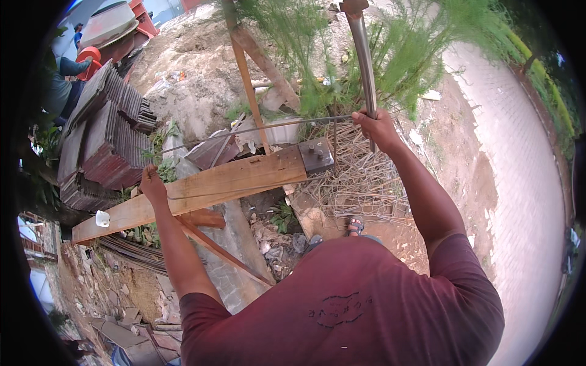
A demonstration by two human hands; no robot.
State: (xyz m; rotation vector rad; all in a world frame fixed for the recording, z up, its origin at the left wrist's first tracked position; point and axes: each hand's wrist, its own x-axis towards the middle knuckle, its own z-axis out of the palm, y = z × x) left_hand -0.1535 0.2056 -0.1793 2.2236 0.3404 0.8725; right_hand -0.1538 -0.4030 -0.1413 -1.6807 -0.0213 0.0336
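Note:
My left hand (152, 183) is closed above the wooden beam, apparently around a thin steel rod; its fingers partly hide the grip. One length of thin rod (244, 130) stretches toward my right hand, and another runs low along the beam (213, 181). My right hand (379, 129) is wrapped around a long metal bar (363, 58) with a rusty, wider head at its far end. Just left of that hand, a dark metal plate with short pegs (316, 154) is fixed on the beam's right end. Whether the right fingers also touch the rod is unclear.
Bent steel wire pieces (360, 177) lie heaped beyond my feet. Stacked corrugated roof tiles (110, 134) stand at left, with a white cup (102, 218) on the beam. A leafy plant (397, 67) grows ahead; paving (513, 183) lies right. Another person (66, 79) holds a red bucket.

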